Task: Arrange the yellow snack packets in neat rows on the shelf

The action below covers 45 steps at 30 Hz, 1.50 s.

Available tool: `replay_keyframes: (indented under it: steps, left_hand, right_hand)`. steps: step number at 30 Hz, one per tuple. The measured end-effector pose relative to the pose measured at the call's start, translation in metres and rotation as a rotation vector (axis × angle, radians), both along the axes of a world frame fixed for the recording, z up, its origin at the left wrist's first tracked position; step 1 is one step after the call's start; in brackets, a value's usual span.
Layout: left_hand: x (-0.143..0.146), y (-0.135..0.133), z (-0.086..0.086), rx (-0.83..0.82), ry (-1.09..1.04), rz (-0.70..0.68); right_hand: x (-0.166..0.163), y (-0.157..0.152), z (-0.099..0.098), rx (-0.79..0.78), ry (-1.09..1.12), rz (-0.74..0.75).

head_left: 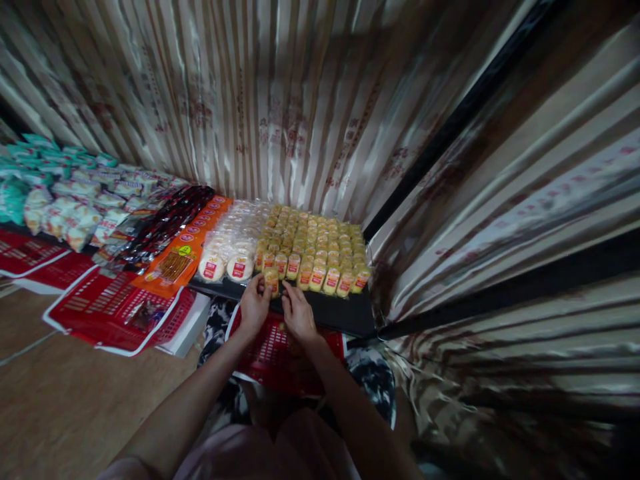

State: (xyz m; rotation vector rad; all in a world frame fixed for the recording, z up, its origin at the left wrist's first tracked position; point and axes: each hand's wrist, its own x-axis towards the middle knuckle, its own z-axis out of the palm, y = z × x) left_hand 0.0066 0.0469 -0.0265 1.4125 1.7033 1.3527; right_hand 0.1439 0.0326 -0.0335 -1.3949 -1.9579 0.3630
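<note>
My left hand [254,308] is closed on a small wrapped yellow cake [271,281] with a red label, held upright at the front of the rows. Beside it, my right hand [299,312] is loosely curved over the front edge of the black shelf [345,313], its fingers slightly apart and nothing visible in them. Behind both hands stand tight rows of the same wrapped yellow cakes [320,250]. To their left lie rows of round white wrapped cakes [239,268] with red labels.
Left along the shelf are an orange snack packet [175,263], dark shiny packets [170,213], white bags [75,213] and green bags [13,197]. A red basket [120,310] sits below; another red basket [260,347] is at my lap. Pleated curtain [280,100] and black poles [440,140] border the shelf.
</note>
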Motion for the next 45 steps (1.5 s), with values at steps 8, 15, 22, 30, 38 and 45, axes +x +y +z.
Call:
replay_keyframes:
  steps: [8, 15, 22, 30, 38, 45]
  left_hand:
    - [-0.038, 0.009, 0.004, 0.060, 0.155, 0.219]
    - [-0.035, 0.011, 0.007, 0.052, 0.126, 0.280]
    - [-0.035, 0.008, 0.008, 0.061, 0.161, 0.251]
    - [-0.021, 0.014, 0.011, 0.069, 0.189, 0.244]
    - [-0.022, 0.033, 0.015, 0.055, 0.268, 0.218]
    - [-0.019, 0.038, 0.016, 0.040, 0.425, 0.149]
  right_hand:
    - [-0.028, 0.016, 0.010, -0.065, -0.039, 0.031]
    - [-0.049, 0.032, 0.031, -0.222, -0.448, 0.001]
    - [-0.053, 0.044, 0.032, -0.245, -0.557, -0.032]
    - [-0.051, 0.044, 0.023, -0.214, -0.551, -0.078]
    - [-0.053, 0.044, 0.016, -0.190, -0.524, -0.128]
    - [-0.052, 0.043, 0.014, -0.188, -0.500, -0.142]
